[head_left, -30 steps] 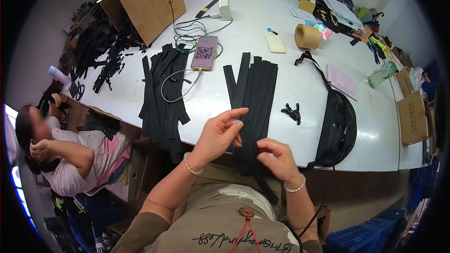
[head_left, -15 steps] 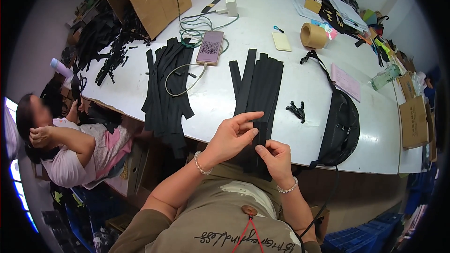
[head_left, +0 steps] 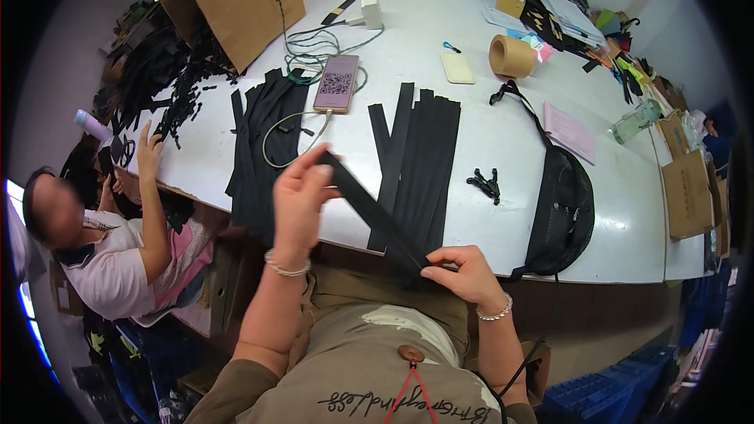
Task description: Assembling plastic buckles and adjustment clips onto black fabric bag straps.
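A black strap (head_left: 373,210) stretches slantwise between my hands, over the table's near edge. Its upper left end is pinched in my left hand (head_left: 298,196), which is raised near the phone cable. My right hand (head_left: 465,273) grips the lower right part between thumb and fingers. Behind the strap, a neat row of flat black straps (head_left: 424,149) lies on the white table (head_left: 487,133). To its left is a looser pile of black straps (head_left: 271,126), partly behind my left hand. A little bunch of black plastic buckles (head_left: 485,185) lies to the right of the row.
A phone (head_left: 336,85) on its cable lies between the straps and a cardboard box (head_left: 251,12). At right are a black waist bag (head_left: 561,212), a tape roll (head_left: 510,56), a pink notepad (head_left: 569,132) and a green bottle (head_left: 638,121). A co-worker (head_left: 118,259) sits at left.
My left hand has moved left and up, drawing the strap out into a straight slanting line. My right hand has shifted slightly lower right. The co-worker's hand now reaches toward the black pieces.
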The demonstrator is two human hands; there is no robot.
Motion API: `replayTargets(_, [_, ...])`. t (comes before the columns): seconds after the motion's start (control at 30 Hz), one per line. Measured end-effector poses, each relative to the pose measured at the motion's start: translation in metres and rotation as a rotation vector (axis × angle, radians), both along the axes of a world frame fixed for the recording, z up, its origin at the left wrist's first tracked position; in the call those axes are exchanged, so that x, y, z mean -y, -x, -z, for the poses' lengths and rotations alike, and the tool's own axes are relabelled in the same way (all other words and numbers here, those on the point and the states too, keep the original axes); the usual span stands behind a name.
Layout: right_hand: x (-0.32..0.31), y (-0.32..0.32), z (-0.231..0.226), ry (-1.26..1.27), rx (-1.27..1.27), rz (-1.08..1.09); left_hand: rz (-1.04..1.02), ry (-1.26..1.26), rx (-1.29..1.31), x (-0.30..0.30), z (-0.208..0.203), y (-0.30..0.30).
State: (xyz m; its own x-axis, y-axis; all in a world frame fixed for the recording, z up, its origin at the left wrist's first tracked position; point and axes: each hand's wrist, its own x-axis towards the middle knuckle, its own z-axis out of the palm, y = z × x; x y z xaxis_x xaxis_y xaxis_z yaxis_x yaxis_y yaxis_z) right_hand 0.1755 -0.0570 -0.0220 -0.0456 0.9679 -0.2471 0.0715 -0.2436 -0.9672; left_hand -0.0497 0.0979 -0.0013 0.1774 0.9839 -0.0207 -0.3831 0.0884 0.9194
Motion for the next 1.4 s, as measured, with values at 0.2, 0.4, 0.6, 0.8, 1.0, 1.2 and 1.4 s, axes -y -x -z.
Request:
replayTargets(0.2, [0.011, -0.045, 0.004, -0.087, 0.202, 0.050, -0.028, 0.091, -0.045, 0.013, 0.012, 0.058])
replayTargets(0.4, [0.007, -0.058, -0.007, -0.059, 0.034, 0.406, 0.537, 0.218, -0.277, 0.033, 0.024, 0.106])
replayTargets(0.6, [-0.017, -0.062, -0.037, -0.099, 0.156, -0.162, 1.251, 0.102, -0.449, 0.036, -0.003, 0.096])
replayTargets(0.8, [-0.046, -0.020, -0.030, -0.188, 0.055, -0.251, 0.833, -0.046, -0.396, 0.064, 0.004, -0.023])
replayTargets(1.0, [-0.040, -0.010, -0.002, -0.097, -0.374, 0.338, 0.723, 0.137, -0.624, 0.077, 0.017, -0.046])
replayTargets(1.2, [-0.030, -0.003, 0.046, -0.164, -0.367, 0.399, 0.682, 0.285, -0.403, 0.085, 0.030, -0.054])
replayTargets(1.4, [-0.032, 0.002, 0.054, -0.198, -0.362, 0.473, 0.714, 0.340, -0.344, 0.083, 0.038, -0.058])
